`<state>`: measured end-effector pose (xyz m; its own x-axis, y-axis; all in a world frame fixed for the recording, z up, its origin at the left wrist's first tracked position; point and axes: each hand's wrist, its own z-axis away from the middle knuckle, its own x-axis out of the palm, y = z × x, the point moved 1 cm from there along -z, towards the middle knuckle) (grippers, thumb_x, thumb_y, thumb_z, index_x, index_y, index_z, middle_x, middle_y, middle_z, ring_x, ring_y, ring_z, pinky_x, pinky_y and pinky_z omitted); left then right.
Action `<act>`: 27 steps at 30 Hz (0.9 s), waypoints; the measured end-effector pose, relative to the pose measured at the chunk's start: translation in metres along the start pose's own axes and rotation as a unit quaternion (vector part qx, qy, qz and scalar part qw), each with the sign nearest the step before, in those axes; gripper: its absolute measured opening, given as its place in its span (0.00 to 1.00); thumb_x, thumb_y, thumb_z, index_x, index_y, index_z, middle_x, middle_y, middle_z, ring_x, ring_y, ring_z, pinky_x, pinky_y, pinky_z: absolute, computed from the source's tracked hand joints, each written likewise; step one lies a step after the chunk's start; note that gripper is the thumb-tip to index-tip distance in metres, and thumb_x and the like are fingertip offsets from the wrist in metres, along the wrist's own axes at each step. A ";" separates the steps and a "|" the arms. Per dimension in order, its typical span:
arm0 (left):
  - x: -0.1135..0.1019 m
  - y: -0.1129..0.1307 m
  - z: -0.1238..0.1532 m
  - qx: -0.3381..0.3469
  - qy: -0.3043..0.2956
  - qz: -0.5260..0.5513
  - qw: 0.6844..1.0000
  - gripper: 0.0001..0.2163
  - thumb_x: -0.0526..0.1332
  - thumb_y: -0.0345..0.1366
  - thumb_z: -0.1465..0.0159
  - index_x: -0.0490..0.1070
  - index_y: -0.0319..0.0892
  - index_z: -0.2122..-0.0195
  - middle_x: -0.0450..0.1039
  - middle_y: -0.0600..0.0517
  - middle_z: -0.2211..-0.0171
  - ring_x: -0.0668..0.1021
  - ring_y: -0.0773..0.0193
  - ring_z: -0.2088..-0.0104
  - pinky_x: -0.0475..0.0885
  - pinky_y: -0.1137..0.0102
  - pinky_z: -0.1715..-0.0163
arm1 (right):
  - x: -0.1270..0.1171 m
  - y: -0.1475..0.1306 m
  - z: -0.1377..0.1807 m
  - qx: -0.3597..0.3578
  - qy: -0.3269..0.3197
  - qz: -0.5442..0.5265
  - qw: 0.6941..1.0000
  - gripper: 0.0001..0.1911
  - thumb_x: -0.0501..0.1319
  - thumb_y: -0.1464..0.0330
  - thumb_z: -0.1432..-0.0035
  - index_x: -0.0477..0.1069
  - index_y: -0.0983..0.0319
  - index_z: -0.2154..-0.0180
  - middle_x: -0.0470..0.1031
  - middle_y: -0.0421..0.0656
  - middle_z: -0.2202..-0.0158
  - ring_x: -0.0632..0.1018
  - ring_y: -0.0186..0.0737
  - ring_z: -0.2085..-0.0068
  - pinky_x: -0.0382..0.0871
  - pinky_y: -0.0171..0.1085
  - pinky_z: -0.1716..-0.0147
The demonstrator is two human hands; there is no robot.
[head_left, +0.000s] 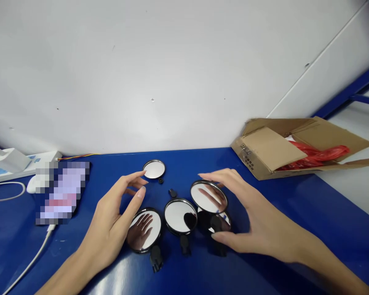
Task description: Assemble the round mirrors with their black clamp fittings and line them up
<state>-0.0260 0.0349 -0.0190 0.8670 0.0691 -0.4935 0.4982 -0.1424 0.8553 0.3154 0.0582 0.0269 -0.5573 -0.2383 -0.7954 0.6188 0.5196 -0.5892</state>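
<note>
Five round mirrors with thin black rims sit grouped on a glossy blue bench. The left hand has its grip spread wide, with the index fingertip at or just beside the rim of the smallest-looking rear mirror. This hand hovers over the front-left mirror, which reflects it and has a black mount at its near edge.

The right hand is also spread, arched around the right-hand pair with its fingers above and thumb below. Of that pair, the upper mirror tilts up and overlaps the partly hidden lower mirror. Whether the right fingers press on them cannot be told. The central mirror lies between the hands with a black stem. Two small black plastic parts, a round knob and a clip, lie near it.

Behind on the right, an open cardboard box holds a red plastic bag. On the left are a white power strip and a pixelated phone.
</note>
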 end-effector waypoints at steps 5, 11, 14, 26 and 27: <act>0.000 -0.004 -0.003 -0.002 -0.003 -0.072 0.997 0.22 0.59 0.58 0.21 0.70 0.62 0.30 0.80 0.54 0.37 0.81 0.49 0.41 0.78 0.59 0.55 | 0.007 0.006 0.038 0.067 -0.039 0.031 0.997 0.50 0.77 0.52 0.39 0.57 0.44 0.23 0.68 0.49 0.29 0.73 0.64 0.31 0.75 0.64 0.32; 0.002 -0.004 -0.003 0.026 -0.025 -0.098 0.995 0.19 0.57 0.58 0.20 0.72 0.63 0.32 0.77 0.55 0.35 0.79 0.48 0.38 0.76 0.53 0.43 | 0.012 0.003 0.049 0.097 -0.053 0.046 0.993 0.48 0.74 0.51 0.35 0.57 0.44 0.22 0.68 0.50 0.26 0.73 0.64 0.29 0.75 0.65 0.31; 0.002 -0.006 -0.005 0.029 -0.029 -0.103 0.994 0.19 0.57 0.57 0.19 0.73 0.63 0.33 0.77 0.55 0.35 0.79 0.49 0.39 0.75 0.52 0.40 | 0.013 0.001 0.048 0.097 -0.062 0.053 0.992 0.43 0.72 0.49 0.33 0.60 0.44 0.24 0.69 0.50 0.27 0.73 0.65 0.29 0.72 0.69 0.30; 0.000 -0.023 -0.008 0.109 -0.088 -0.195 0.971 0.19 0.53 0.50 0.16 0.73 0.61 0.30 0.63 0.54 0.20 0.67 0.46 0.22 0.63 0.39 0.24 | 0.003 -0.005 0.025 0.075 -0.025 0.037 0.996 0.24 0.63 0.50 0.22 0.72 0.46 0.31 0.74 0.47 0.31 0.75 0.58 0.32 0.71 0.61 0.30; 0.001 -0.025 -0.008 0.119 -0.093 -0.200 0.968 0.20 0.52 0.49 0.16 0.72 0.61 0.28 0.61 0.54 0.19 0.65 0.46 0.21 0.62 0.39 0.24 | 0.003 -0.005 0.018 0.073 -0.010 0.034 0.997 0.21 0.61 0.51 0.21 0.73 0.46 0.33 0.76 0.46 0.32 0.76 0.57 0.33 0.70 0.61 0.31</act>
<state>-0.0378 0.0463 -0.0395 0.5771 -0.0110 -0.8166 0.7577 -0.3659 0.5404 0.3207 0.0397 0.0248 -0.5006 -0.2241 -0.8362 0.7296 0.4108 -0.5468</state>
